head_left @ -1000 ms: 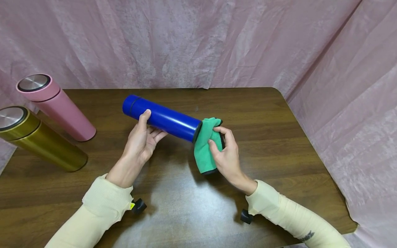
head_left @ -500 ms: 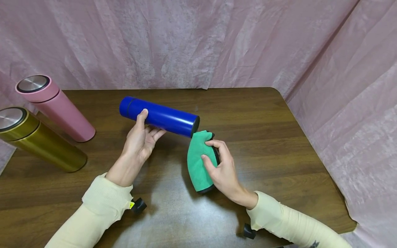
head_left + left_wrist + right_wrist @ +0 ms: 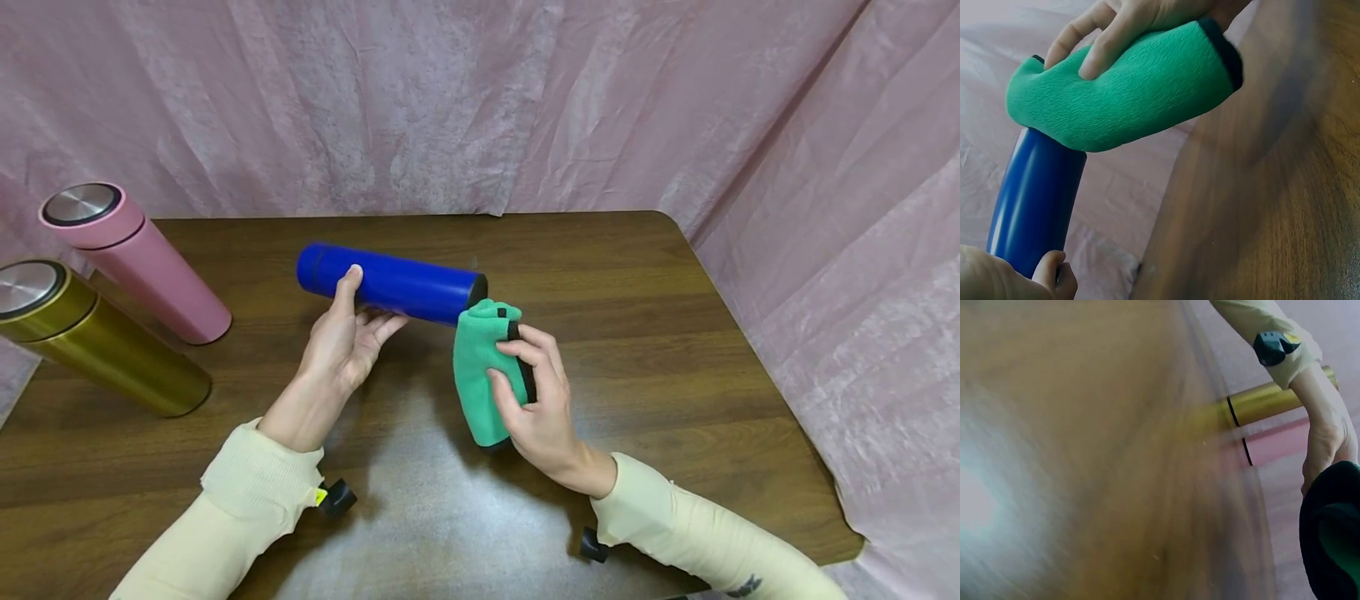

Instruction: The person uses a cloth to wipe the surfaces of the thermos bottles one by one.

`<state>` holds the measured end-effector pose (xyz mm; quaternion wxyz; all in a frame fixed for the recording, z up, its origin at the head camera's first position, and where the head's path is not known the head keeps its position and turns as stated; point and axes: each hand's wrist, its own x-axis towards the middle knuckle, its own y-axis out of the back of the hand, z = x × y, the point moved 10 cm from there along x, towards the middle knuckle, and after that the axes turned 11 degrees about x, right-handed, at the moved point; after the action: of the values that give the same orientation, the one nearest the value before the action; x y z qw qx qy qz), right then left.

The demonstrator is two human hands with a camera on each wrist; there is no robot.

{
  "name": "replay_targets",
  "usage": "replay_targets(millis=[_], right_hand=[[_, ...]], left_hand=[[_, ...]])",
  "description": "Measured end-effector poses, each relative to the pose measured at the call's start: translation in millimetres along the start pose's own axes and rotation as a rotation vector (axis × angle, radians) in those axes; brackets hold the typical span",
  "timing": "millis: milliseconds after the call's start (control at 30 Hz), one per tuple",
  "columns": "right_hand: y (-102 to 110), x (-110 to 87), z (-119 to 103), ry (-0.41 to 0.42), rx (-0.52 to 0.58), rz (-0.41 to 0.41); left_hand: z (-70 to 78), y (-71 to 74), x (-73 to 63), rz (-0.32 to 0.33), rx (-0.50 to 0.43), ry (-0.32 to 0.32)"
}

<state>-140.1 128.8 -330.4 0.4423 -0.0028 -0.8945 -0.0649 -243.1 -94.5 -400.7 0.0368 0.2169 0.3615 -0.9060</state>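
My left hand (image 3: 336, 343) grips a blue thermos bottle (image 3: 405, 285) near its capped end, thumb on top and fingers beneath. The bottle is held on its side above the table, its black base (image 3: 477, 288) pointing right. In my right hand (image 3: 542, 408) is a folded green cloth (image 3: 483, 375) with black edging, pinched between thumb and fingers. The cloth's upper end overlaps the lower rim of the bottle's base. In the left wrist view the green cloth (image 3: 1116, 94) lies across the end of the blue bottle (image 3: 1038, 200). The right wrist view shows only a dark edge of the cloth (image 3: 1329, 525).
A pink thermos bottle (image 3: 153, 275) and a gold thermos bottle (image 3: 120, 354), both with steel-topped lids, stand upright at the table's left. The brown wooden table (image 3: 637, 333) ends at a pink curtain (image 3: 450, 108) behind and on the right.
My right hand and the cloth moved down and left off the base, then slightly back up against its lower rim. The blue bottle has tilted nearer to level in the left hand.
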Motion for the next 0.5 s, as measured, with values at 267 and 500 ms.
replay_targets(millis=[267, 500], right_hand=[[5.9, 15.6, -5.6, 0.121, -0.048, 0.067], [12.2, 23.8, 1.0, 0.090, -0.075, 0.097]], left_hand=[[-3.6, -5.0, -1.9, -0.035, 0.008, 0.026], [-4.2, -5.1, -1.6, -0.033, 0.083, 0.012]])
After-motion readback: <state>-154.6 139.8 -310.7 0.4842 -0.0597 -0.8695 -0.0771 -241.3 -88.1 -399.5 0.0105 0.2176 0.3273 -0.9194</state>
